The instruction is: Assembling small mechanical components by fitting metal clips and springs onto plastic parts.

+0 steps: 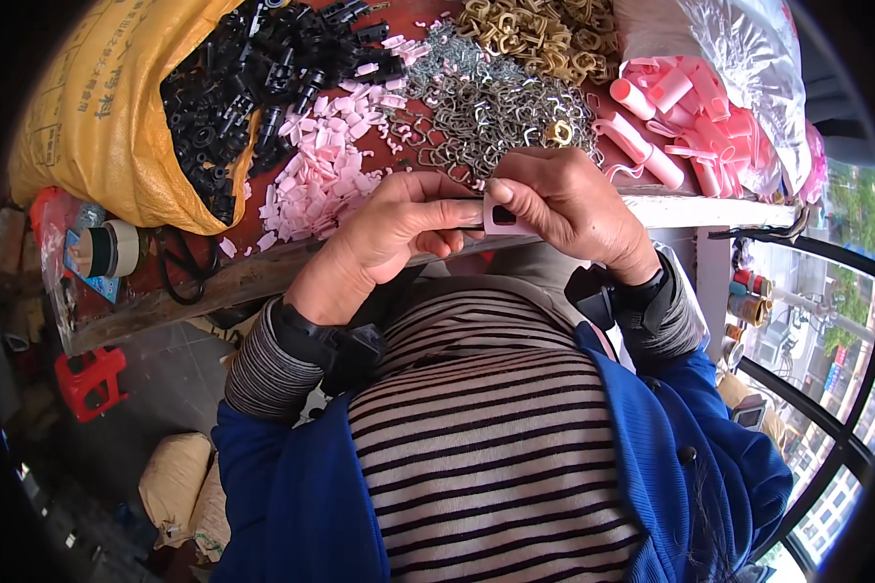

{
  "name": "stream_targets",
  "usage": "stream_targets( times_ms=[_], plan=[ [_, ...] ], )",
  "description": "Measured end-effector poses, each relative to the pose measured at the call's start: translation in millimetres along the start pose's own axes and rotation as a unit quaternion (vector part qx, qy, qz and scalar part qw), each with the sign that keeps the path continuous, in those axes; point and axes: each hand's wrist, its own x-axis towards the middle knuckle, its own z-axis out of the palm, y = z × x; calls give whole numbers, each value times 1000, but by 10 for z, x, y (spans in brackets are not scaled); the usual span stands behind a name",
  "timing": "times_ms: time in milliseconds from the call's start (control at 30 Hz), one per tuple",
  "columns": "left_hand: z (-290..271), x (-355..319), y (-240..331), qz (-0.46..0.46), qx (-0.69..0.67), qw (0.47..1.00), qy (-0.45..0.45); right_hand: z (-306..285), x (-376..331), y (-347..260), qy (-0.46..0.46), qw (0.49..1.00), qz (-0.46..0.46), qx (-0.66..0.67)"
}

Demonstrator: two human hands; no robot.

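Above the table's near edge, my two hands meet at a small pink plastic piece [506, 228] with a dark rectangular opening in it. My right hand [574, 209] grips this piece, its thumb pressed on the top. The thumb and fingers of my left hand [399, 219] pinch a thin dark part at the left end of the pink piece; most of that part is hidden by the fingers. Just beyond the hands lie a heap of small pink plastic pieces [316, 170] and a heap of silvery metal wire loops [491, 112].
A yellow sack [117, 107] spills black plastic parts [253, 78] at the left. Brass-coloured metal pieces [544, 34] lie at the back. Pink tubular plastic parts [642, 146] sit by a clear plastic bag [749, 58] at the right. A red stool [89, 384] stands below left.
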Motion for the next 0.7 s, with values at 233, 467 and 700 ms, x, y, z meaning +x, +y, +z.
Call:
stream_targets(
  times_ms=[233, 467, 700],
  plan=[
    [134, -55, -38, -14, -20, 999, 46, 117, 29, -48, 17, 991, 125, 46],
    [56, -142, -26, 68, -22, 994, 83, 345, 96, 58, 139, 987, -7, 85],
    [75, -197, -145, 151, -51, 982, 101, 328, 88, -101, -25, 986, -130, 99]
  ],
)
